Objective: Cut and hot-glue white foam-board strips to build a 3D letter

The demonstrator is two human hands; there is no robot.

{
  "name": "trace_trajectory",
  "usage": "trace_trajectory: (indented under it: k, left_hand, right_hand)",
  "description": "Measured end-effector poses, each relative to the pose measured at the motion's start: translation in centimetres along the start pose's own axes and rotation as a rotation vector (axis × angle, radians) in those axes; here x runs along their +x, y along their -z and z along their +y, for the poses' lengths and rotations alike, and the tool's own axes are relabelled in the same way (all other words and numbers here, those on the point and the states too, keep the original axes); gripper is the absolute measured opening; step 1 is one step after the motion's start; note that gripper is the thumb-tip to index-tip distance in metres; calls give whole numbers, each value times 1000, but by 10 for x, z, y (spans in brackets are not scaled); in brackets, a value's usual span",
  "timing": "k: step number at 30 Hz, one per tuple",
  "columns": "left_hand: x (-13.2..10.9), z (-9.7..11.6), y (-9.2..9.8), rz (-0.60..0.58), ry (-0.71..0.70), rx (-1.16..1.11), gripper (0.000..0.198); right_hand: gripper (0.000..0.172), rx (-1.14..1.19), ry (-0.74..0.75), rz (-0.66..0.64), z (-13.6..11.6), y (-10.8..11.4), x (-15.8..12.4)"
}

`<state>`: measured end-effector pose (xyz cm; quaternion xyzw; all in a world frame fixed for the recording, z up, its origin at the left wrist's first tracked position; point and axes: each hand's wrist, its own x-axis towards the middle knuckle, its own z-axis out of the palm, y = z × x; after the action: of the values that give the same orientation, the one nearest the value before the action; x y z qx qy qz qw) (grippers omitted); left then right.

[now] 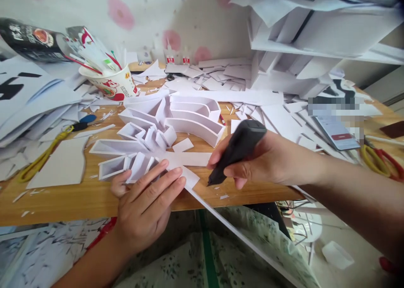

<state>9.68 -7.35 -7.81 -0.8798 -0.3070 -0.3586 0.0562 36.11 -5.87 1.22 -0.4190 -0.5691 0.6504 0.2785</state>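
Observation:
My right hand point(252, 159) grips a black utility knife point(238, 147), its narrow tip pointing down at the wooden table. To the left, my left hand point(148, 199) lies with fingers stretched out over white foam board pieces, pressing on them. From under its fingertips a long thin white strip point(221, 216) runs off the table edge toward the lower right. A flat white piece point(191, 178) sits between the fingertips and the knife. Just beyond my left hand stands a shape built of upright white foam board walls point(192, 126), with several open compartments.
Scissors with yellow handles point(44, 155) lie left, and another pair point(378, 159) lies right near a phone point(336, 128). A paper cup point(110, 84) holds tools. Glue bottles point(170, 54) stand by the wall. Foam board scraps point(221, 75) cover the back; white shelving point(315, 40) rises right.

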Motion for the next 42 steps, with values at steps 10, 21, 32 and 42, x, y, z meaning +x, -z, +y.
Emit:
trace_trajectory:
  k: [10, 21, 32, 42]
  left_hand:
    - [1, -1, 2, -36, 8, -3, 37]
    - [0, -1, 2, -30, 21, -21, 41]
    - [-2, -3, 0, 14, -3, -39, 45]
    - [-5, -3, 0, 59, -11, -39, 35]
  right_hand:
    - [14, -77, 73, -62, 5, -4, 20]
    - [5, -143, 138, -168, -3, -4, 29]
    - [2, -126, 127, -111, -28, -14, 17]
    - [13, -914, 331, 430, -25, 57, -25]
